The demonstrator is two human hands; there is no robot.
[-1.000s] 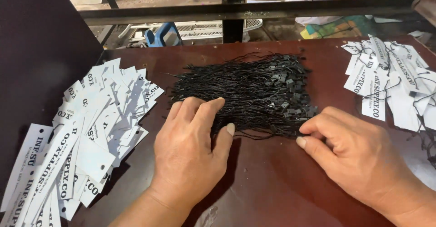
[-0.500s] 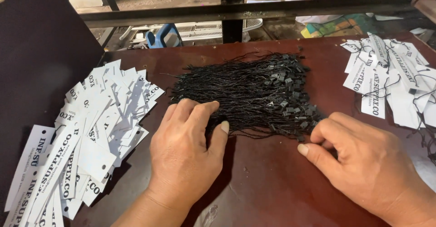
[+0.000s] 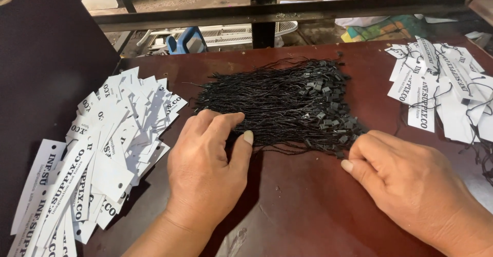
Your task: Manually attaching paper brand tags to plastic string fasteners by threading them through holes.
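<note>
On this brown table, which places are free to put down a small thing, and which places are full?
Free patches of the dark brown wooden table: between the left hand and right hand, and the far strip behind the bundle of black strings. Crowded: left edge under the fanned white paper tags, right edge under the white tags already strung.

White tags [image 3: 110,149] lie fanned in a loose heap at the left of the dark red table [image 3: 308,210]. More tags, already strung [image 3: 441,87], sit piled at the right edge. Beyond the table runs a black metal rail [image 3: 267,13], with a blue object [image 3: 186,41] and a white grille [image 3: 236,33] on the floor behind it.
</note>
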